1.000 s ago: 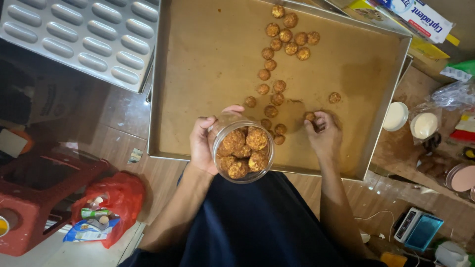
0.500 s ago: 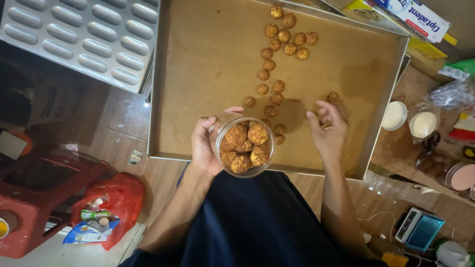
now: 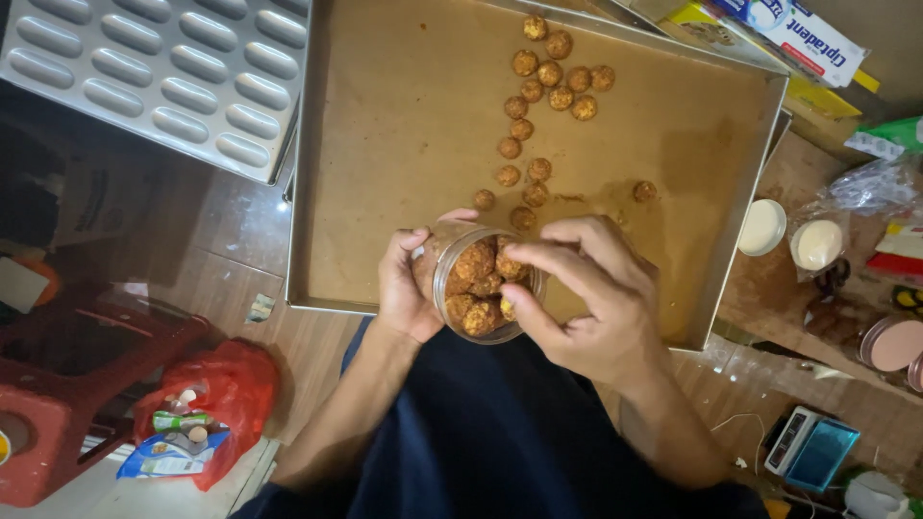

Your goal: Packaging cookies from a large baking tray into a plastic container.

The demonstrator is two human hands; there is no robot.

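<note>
A: How is the jar (image 3: 481,281) held?

B: It is gripped around its side by the left hand (image 3: 404,288) and kept tilted over the near edge of the tray (image 3: 385,173), so its mouth is turned up toward the right hand (image 3: 586,298).

A: And the right hand?

B: Its fingers are pinched together at the jar's rim, with a cookie (image 3: 507,309) seemingly held between them; the grip is partly hidden.

A: Where are the remaining cookies (image 3: 543,86) kept?

B: They are strung out loosely on the brown paper lining, just beyond the jar, within easy reach. A ridged metal mould (image 3: 163,67) is set aside at the left.
</note>
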